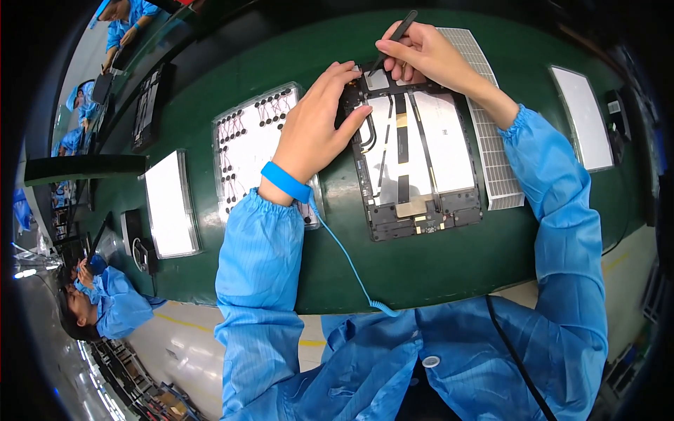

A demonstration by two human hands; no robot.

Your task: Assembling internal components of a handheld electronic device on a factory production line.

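Tray, clear-walled, left of the device: contains rows of small round black parts on thin dark-red wires; its near-right portion lies partly behind the left wrist.

Device, flat, opened, black-framed: on the green table, before the person; contains pale panels, black strips, pieces of yellowish tape.

Left hand: fingers extended, gripping nothing, tips at the device's upper left corner, thumb over its left edge; blue strap round the wrist.

Right hand: grasping a slim dark tool, tip down at the device's upper end.

Gridded white sheet: right of the device.

White sheets: one far left, one far right.
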